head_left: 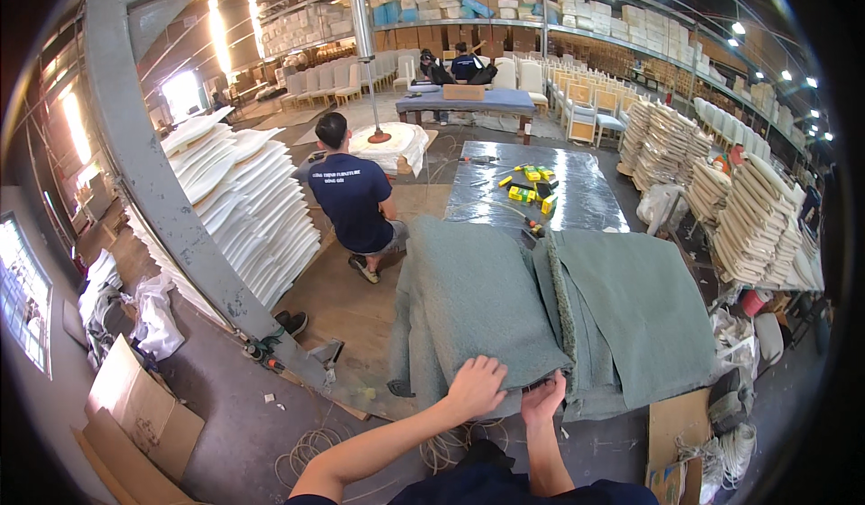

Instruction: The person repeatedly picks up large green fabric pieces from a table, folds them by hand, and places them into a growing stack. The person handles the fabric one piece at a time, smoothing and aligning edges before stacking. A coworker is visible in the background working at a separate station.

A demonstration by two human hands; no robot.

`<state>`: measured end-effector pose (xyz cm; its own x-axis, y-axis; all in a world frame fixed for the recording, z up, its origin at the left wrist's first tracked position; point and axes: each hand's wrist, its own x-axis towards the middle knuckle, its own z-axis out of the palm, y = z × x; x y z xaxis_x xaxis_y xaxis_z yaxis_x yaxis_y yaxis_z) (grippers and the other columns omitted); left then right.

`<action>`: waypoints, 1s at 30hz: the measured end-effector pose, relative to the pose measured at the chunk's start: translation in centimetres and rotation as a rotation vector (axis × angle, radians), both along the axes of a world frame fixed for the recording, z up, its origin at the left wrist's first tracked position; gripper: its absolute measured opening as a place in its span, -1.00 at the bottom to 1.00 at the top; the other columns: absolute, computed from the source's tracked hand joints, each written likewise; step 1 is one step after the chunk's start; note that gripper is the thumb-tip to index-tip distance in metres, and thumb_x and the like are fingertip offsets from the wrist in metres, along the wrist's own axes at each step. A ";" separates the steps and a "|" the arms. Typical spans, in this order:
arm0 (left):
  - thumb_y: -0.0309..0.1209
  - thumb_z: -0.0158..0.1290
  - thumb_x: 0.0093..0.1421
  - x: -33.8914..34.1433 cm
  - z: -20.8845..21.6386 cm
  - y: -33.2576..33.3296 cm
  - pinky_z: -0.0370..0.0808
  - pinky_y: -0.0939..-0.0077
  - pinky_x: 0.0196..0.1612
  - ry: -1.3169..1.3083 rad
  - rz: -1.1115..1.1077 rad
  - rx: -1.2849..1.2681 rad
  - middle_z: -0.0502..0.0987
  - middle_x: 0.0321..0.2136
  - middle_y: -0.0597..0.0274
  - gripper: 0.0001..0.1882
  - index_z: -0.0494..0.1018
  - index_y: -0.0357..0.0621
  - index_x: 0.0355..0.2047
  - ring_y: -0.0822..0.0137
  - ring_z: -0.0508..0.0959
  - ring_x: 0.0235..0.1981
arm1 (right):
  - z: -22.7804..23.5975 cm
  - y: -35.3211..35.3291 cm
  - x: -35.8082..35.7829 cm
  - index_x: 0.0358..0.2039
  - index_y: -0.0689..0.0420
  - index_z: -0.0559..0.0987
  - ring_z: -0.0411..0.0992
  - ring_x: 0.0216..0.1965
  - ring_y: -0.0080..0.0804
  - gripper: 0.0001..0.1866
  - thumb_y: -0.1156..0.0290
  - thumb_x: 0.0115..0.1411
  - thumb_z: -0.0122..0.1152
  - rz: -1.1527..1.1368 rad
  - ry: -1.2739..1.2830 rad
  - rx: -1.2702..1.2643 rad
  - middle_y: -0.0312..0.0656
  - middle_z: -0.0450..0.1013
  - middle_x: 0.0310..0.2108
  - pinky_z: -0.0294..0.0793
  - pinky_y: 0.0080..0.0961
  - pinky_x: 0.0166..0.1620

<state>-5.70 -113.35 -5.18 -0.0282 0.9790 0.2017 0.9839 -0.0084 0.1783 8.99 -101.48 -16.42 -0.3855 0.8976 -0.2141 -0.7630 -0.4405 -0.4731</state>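
Grasping green fabric (478, 298) by its near corner with my distant right hand (542, 399), I rest my left hand (478, 387) atop, grip unclear.

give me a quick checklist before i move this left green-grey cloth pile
1. Left hand on the left cloth pile: ok, near its front edge.
2. Right hand at that pile's front right corner: ok.
3. Firm grip: cannot tell, fingers partly hidden.
4. Well apart from the right cloth pile: not ok, they lie close side by side.
5. Floor near you free of cord: not ok, loose cord lies coiled there.
6. Co-worker facing you: not ok, back turned.
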 end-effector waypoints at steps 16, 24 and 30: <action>-0.32 0.36 0.19 -3.4 10.2 4.0 0.45 0.27 0.21 -1.524 0.169 0.194 0.24 0.30 -0.25 0.18 -0.30 -0.22 0.53 0.09 0.44 0.21 | 15.3 -1.7 -9.2 0.12 0.22 0.54 0.44 0.13 0.09 -0.34 0.50 -0.11 0.37 -0.350 -1.070 1.242 0.08 0.49 0.14 0.48 -0.12 0.09; -0.34 0.23 0.30 -11.8 6.7 1.7 0.57 0.39 -0.08 -1.764 0.531 0.307 0.60 -0.04 0.18 -0.66 0.54 -0.27 0.00 0.35 0.58 -0.05 | 17.8 -5.6 -11.8 0.17 0.22 0.48 0.20 0.35 0.18 -0.32 0.32 -0.01 0.35 -0.124 -1.261 1.662 0.01 0.32 0.32 0.25 -0.03 0.29; -0.26 0.21 0.30 -13.2 9.0 2.3 0.48 0.20 0.17 -1.608 0.601 0.457 0.47 0.16 0.03 -0.37 0.31 -0.31 0.28 0.14 0.51 0.13 | 17.5 -7.7 -7.0 0.09 0.18 0.56 0.35 0.28 0.05 -0.49 0.29 0.13 0.34 0.177 -0.615 1.681 -0.10 0.49 0.17 0.26 0.13 0.35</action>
